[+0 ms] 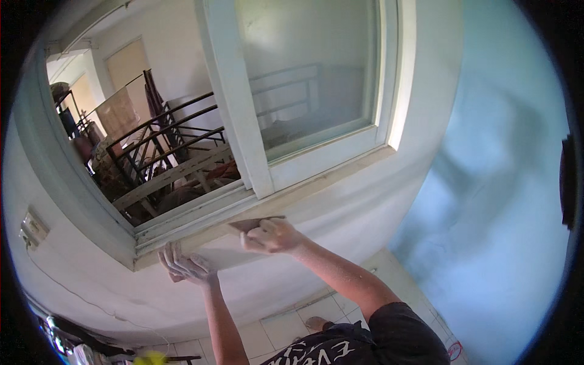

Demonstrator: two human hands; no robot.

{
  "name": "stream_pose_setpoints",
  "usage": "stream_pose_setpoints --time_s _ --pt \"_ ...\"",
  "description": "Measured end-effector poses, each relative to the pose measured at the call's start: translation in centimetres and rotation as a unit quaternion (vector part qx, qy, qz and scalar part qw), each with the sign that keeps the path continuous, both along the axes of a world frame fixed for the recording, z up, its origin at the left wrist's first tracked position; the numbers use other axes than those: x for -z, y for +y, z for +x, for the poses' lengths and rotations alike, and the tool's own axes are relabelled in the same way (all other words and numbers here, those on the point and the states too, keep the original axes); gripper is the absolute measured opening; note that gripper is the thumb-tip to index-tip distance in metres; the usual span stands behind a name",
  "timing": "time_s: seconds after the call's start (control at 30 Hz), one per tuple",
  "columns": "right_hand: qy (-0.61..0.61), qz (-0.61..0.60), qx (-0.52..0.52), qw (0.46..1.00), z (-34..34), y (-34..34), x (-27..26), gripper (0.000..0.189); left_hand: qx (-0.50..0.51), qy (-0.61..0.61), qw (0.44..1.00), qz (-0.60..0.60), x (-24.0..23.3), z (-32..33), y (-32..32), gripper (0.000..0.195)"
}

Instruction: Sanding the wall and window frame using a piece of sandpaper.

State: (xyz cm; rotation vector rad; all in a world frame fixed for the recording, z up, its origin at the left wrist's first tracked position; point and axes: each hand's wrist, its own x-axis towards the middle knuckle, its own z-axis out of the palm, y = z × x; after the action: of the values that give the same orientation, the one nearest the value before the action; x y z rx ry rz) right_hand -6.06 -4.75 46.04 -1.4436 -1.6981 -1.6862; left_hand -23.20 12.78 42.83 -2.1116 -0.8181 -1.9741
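My right hand (272, 236) grips a flat, thin, brownish triangular piece (248, 224) against the front of the window ledge (214, 233). Whether it is a scraper blade or folded sandpaper cannot be made out. To its left, my left hand (187, 264) lies with its fingers up against the ledge's front edge. White dust coats both hands. A reddish-brown patch shows below the left palm, and I cannot tell if it is a held piece or bare skin. Above the hands stands a white-framed sliding window (319, 175), its left side open.
A power outlet (35, 228) with a plugged-in cord is on the wall at left. Beyond the window are metal railings (182, 109) and hanging cloths (116, 114). A blue wall (492, 205) rises at right. White floor tiles (278, 328) show below, with cluttered items (82, 351) at lower left.
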Motion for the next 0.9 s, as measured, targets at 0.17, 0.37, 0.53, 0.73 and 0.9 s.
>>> stream_pose_setpoints --time_s 0.17,0.37,0.53,0.73,0.9 --pt "0.093 0.143 0.01 0.985 5.6 -5.3 0.3 0.017 -0.018 0.019 1.0 0.004 0.3 -0.5 0.6 0.049" --pt "0.227 0.283 0.088 0.928 5.5 -6.4 -0.8 0.008 0.036 -0.036 0.998 -0.049 -0.4 0.8 -1.6 0.056" --pt "0.251 0.246 0.081 0.933 5.0 -4.8 1.1 0.007 0.135 -0.066 0.983 -0.102 0.1 5.4 -8.2 0.067" --pt "0.2 0.322 0.18 0.908 15.7 -14.7 1.7 0.005 0.17 0.086 0.981 -0.023 1.4 10.3 -11.8 0.059" --pt "0.307 0.405 0.162 0.846 17.8 -15.9 1.4 0.007 -0.01 0.056 0.998 0.017 3.1 14.5 -12.0 0.058"
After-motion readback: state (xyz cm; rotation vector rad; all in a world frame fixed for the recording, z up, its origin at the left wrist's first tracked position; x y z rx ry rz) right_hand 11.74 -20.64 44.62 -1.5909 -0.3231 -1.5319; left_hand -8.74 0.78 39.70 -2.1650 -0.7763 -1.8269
